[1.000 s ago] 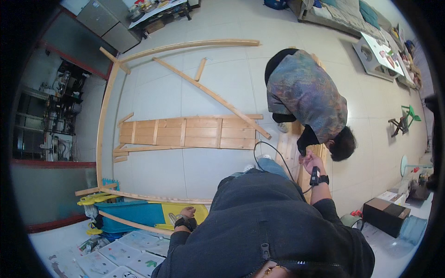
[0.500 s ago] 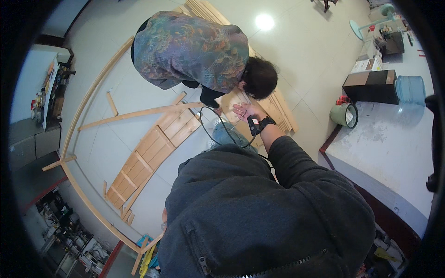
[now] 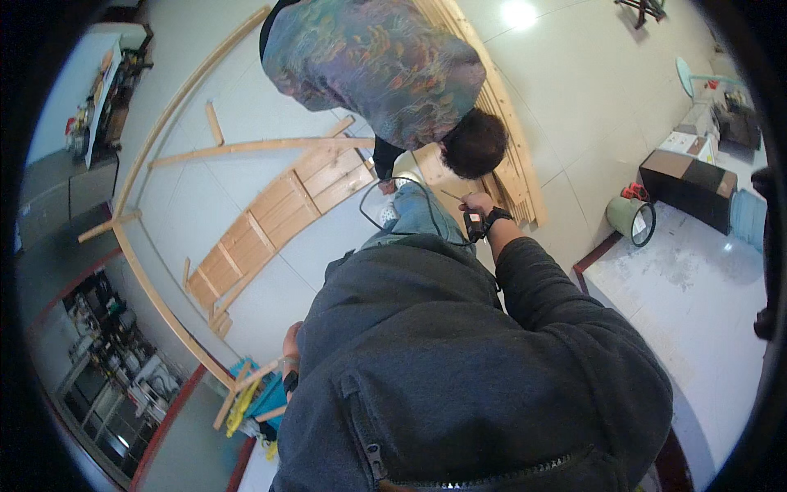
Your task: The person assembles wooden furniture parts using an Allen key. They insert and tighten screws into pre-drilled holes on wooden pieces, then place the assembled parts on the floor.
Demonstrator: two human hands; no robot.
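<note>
My right hand (image 3: 478, 202) is closed on a thin pencil-like stick (image 3: 450, 194), whose tip points left toward the wooden boards (image 3: 443, 173). On that wrist sit a dark band and a small black box with a cable (image 3: 361, 205) looping over my legs. Beside my left hip hangs my left hand (image 3: 293, 338), partly hidden by my jacket, its fingers not clear. A co-worker in a patterned top (image 3: 381, 57) bends over the boards just ahead, one of their hands (image 3: 387, 187) low near my foot.
A slatted wooden panel (image 3: 283, 205) lies on the floor at the left, inside a long curved wooden frame (image 3: 156, 139). Several long planks (image 3: 510, 139) are stacked beyond the co-worker. A green bin (image 3: 630, 220) and a dark box (image 3: 687, 187) stand at the right; a blue crate (image 3: 266, 399) is lower left.
My right hand has turned from spread fingers to a closed grip on the stick. My left hand has come into fuller view at my side. The whole view has shifted.
</note>
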